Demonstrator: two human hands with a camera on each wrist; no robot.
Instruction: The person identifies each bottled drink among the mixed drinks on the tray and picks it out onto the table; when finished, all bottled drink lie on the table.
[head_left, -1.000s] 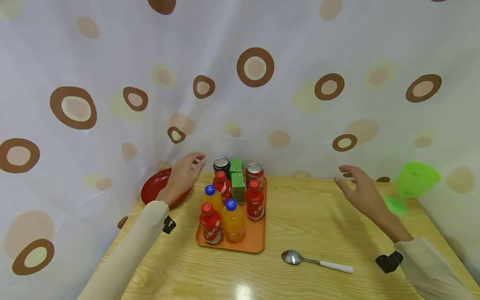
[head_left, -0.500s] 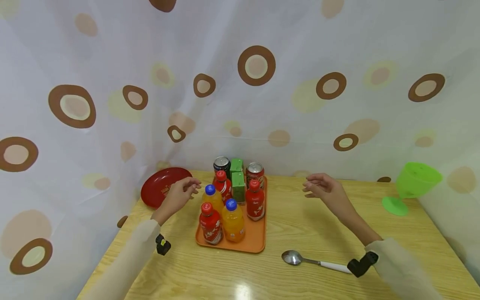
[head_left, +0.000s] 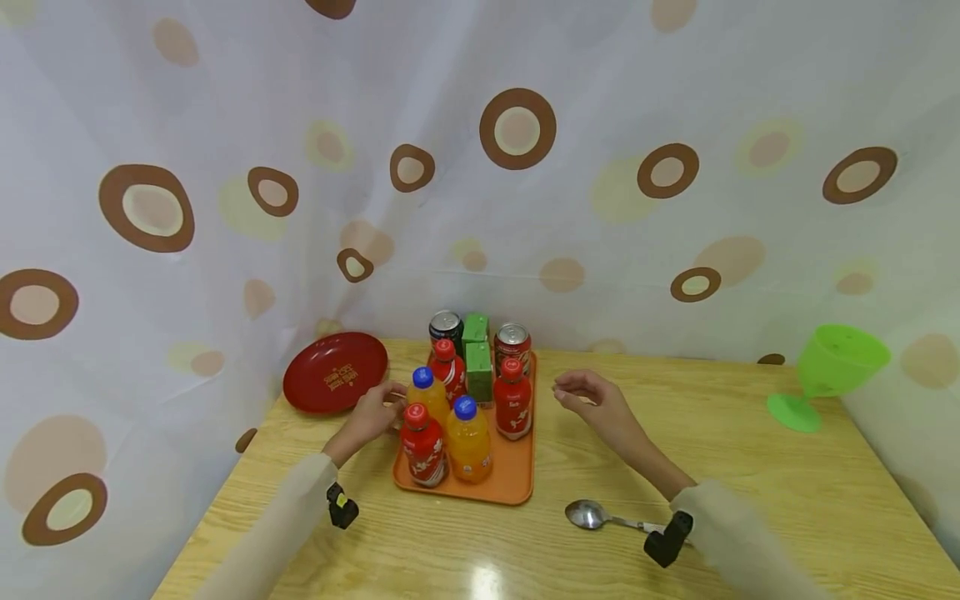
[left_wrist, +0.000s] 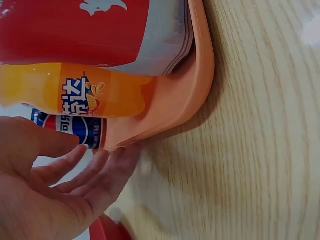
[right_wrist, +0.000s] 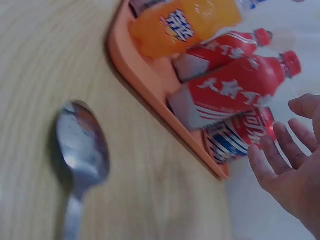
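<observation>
An orange tray (head_left: 513, 471) carries several drinks: red-capped bottles (head_left: 425, 458), orange soda bottles (head_left: 470, 450), green cartons (head_left: 479, 379), a red can (head_left: 513, 340) and a dark can (head_left: 447, 327). At its left side is my left hand (head_left: 372, 414), fingers loosely bent; the left wrist view shows the fingertips right at the tray's rim (left_wrist: 206, 65), with a blue can (left_wrist: 75, 131) beyond. My right hand (head_left: 603, 412) hovers off the tray's right side with relaxed fingers and nothing in it. In the right wrist view these fingers overlap the red can (right_wrist: 240, 132).
A red plate (head_left: 333, 375) leans at the back left, behind my left hand. A spoon (head_left: 587, 514) with a white handle lies in front of the tray's right side, partly behind the right wrist camera. At the far right stands a green goblet (head_left: 836, 364). A patterned curtain (head_left: 600, 233) hangs behind the table.
My right hand has swept left from near the goblet to beside the tray. My left hand has come down from above the plate to the tray's left edge. The tray has stayed put.
</observation>
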